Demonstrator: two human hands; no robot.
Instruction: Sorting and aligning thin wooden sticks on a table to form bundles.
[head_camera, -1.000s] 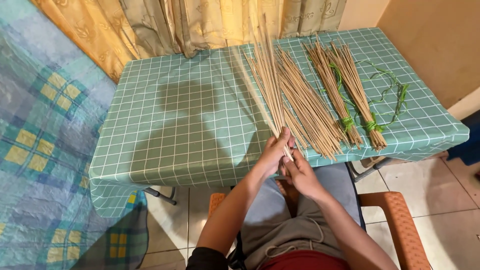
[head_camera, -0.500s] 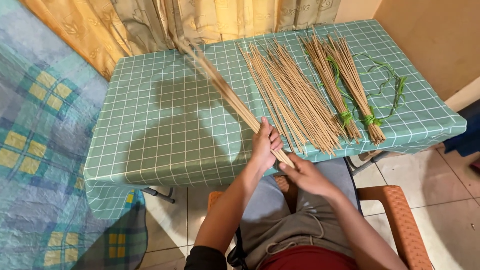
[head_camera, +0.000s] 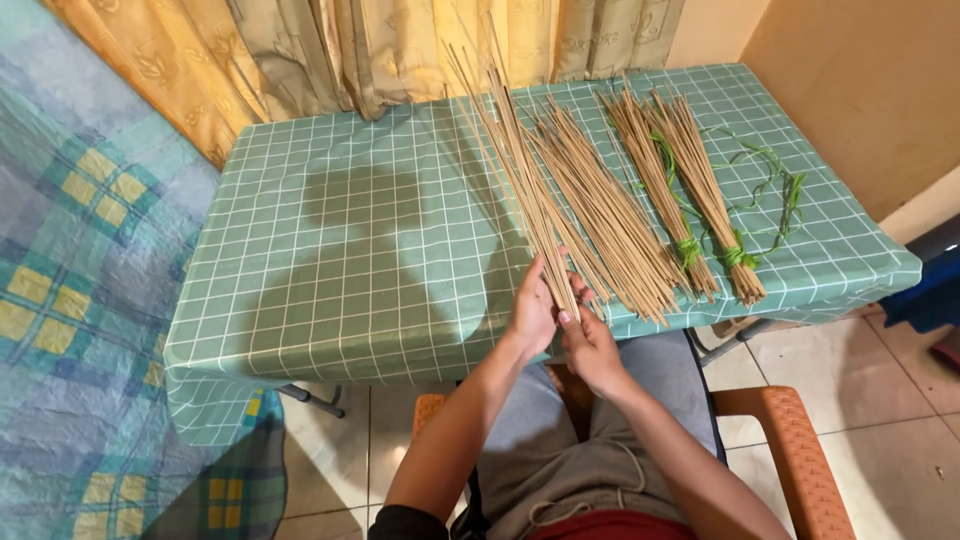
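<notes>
Together, the left hand (head_camera: 533, 312) and right hand (head_camera: 590, 345) close around the near ends of a fan of thin sticks (head_camera: 515, 170), which slants away over the green checked tabletop (head_camera: 350, 260). Just beside lie loose sticks (head_camera: 610, 215), then two green-tied bundles (head_camera: 690, 185).

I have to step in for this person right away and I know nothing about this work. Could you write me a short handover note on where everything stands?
Left hand: closed around the near ends of a thin bunch of sticks, which fans away across the table.
Right hand: pinching the same bunch at its near end, just below the left hand.
On the green checked tablecloth: a loose pile of sticks beside the held bunch; further right, two bundles tied with green string near their lower ends; spare green string lies next to them.
Done: two bundles tied.
Left: the held bunch and the loose pile are untied.
</notes>
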